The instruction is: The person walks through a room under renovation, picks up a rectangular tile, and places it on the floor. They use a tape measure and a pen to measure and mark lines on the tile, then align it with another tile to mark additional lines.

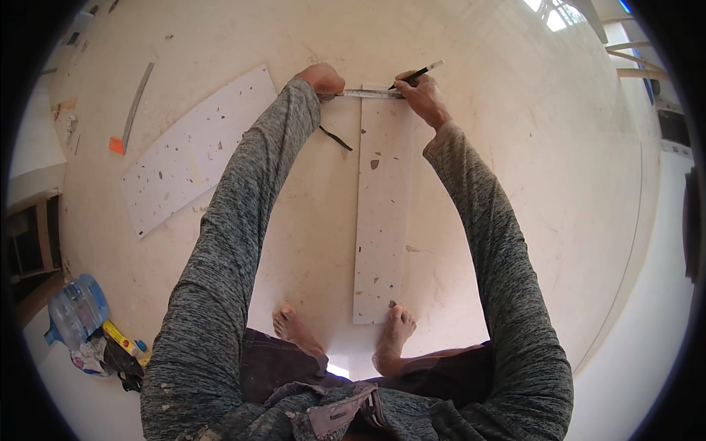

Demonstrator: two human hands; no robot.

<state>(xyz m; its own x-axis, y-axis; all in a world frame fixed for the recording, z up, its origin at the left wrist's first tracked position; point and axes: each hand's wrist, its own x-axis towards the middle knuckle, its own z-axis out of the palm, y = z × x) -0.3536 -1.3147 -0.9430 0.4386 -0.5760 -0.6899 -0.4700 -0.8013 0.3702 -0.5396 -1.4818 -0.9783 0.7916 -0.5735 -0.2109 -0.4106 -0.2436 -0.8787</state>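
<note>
A long white speckled tile plank lies upright in the view between my bare feet, with a silver measuring strip across its far end. My left hand is closed on the strip's left end, just left of the plank. My right hand, closed on a black-and-white marker pen, is at the plank's far right corner, the pen's lower end by the strip. A second speckled piece, wider, lies at an angle on the left. A thin black strip lies below my left hand.
On the pale floor at the left lie a grey strip and an orange piece. A large water bottle, yellow packet and dark bundle sit at the lower left. Wooden bars stand at the upper right.
</note>
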